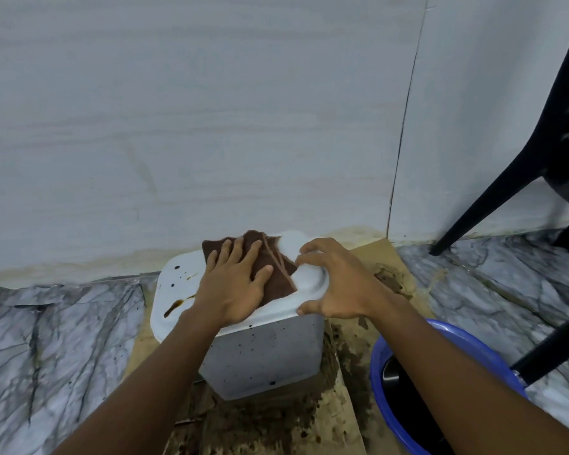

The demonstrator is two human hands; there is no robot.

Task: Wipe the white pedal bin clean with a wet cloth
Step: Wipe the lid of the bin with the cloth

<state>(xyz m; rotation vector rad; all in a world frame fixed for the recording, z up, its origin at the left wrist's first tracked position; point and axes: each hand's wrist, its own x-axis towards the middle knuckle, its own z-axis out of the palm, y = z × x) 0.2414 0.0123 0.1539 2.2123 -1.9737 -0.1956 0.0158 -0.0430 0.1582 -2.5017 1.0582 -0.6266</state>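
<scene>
The white pedal bin (263, 359) stands on soiled cardboard against the wall, its lid closed. Dark brown splashes and streaks mark the left part of the lid, and small specks dot its front wall. A brown cloth (278, 272) lies spread on the lid's far right part. My left hand (234, 284) presses flat on the cloth, fingers spread. My right hand (334, 284) grips the lid's right edge, fingers over the top and thumb on the front rim.
A blue bucket (380, 366) with dark water stands right of the bin. Black chair legs (493, 198) rise at the right. The cardboard sheet (352, 389) under the bin is smeared with brown dirt. Marble-patterned floor spreads to both sides; the wall is close behind.
</scene>
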